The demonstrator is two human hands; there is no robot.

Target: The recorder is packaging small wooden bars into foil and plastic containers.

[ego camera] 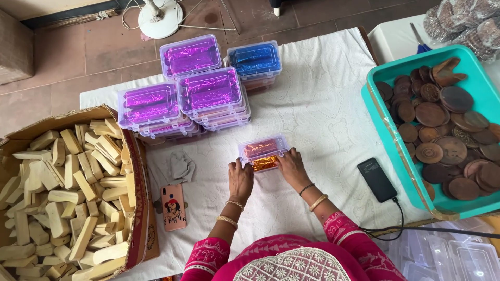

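Wooden blocks fill a cardboard box [136, 171] at left; beyond, stacked foil-filled boxes [198, 88] sit on a white tablecloth [323, 104] over tiled floor [67, 57]. Left hand [240, 179] and right hand [292, 166] press a clear box [263, 151] mid-table. Teal tray [388, 140] right.

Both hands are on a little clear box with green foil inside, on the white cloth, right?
Not quite. The foil inside is orange, not green, as the head view shows. The rest holds: left hand and right hand are on the little clear box, on the white cloth.
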